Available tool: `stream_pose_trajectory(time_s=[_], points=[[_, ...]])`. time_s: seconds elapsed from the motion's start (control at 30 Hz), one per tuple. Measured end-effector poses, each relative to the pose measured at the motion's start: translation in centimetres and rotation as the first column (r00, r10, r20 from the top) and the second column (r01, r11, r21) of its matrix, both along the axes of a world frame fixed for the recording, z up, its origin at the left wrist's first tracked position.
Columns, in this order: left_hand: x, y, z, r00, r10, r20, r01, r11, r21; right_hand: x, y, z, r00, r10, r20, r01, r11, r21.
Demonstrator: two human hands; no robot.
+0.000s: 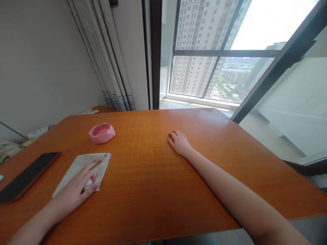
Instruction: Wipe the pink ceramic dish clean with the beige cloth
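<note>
Left hand [76,189] pressed flat, fingers spread, on white cloth [84,166] at lower left, between dark phone [28,175] and pink ashtray [102,133]; right hand [180,143] open, empty, palm down mid-surface [158,183].

Cloth [81,169] on table [153,177] — dish [102,133] behind, phone [27,176] left.

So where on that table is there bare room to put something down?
The widest bare patch of the table lies between the white cloth under the left hand and the right hand. The far right corner beyond that hand is bare too. The left side is crowded: pink dish, cloth and dark phone sit close together.
</note>
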State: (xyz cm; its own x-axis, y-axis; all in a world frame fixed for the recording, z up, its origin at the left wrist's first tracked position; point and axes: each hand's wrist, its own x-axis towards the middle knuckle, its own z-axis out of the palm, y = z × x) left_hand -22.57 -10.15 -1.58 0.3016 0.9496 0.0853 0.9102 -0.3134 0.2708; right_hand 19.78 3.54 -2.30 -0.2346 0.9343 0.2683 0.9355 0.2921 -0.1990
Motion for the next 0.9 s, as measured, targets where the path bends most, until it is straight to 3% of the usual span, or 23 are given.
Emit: stream_pose_trajectory(time_s=[0.1,0.2,0.33,0.4,0.5,0.63,0.77,0.9], points=[[-2.4,1.3,-0.2,0.997,0.068,0.035,-0.068,0.998,-0.001,-0.1,0.0,0.0,1.0,-0.015,0.003,0.015,1.0,0.002],[-2.4,2.9,1.3,0.993,0.076,0.093,-0.069,0.995,-0.074,0.0,0.0,0.1,1.0,-0.01,0.003,0.01,1.0,-0.008],[3.6,4.9,5.0,0.965,0.066,0.254,-0.053,0.997,-0.058,-1.2,0.4,-0.1,0.995,-0.096,0.003,0.096,0.994,-0.045],[8.7,6.4,5.9,0.955,-0.047,0.293,0.071,0.995,-0.072,-2.6,0.7,-0.3,0.982,-0.19,0.003,0.19,0.98,-0.06],[16.6,9.4,4.9,0.924,-0.178,0.338,0.235,0.963,-0.134,-4.4,1.1,-0.4,0.982,-0.19,-0.017,0.19,0.982,-0.026],[23.2,13.8,1.5,0.923,-0.176,0.343,0.193,0.981,-0.017,-4.8,1.4,-0.2,0.997,-0.045,-0.054,0.046,0.999,0.016],[24.4,15.7,-0.3,0.909,-0.288,0.3,0.253,0.956,0.15,-4.2,1.6,-0.2,0.996,-0.045,-0.079,0.045,0.999,0.005],[23.4,15.2,-0.5,0.89,-0.385,0.246,0.344,0.919,0.195,-4.0,1.6,-0.4,0.998,-0.008,-0.069,0.009,1.0,0.011]])
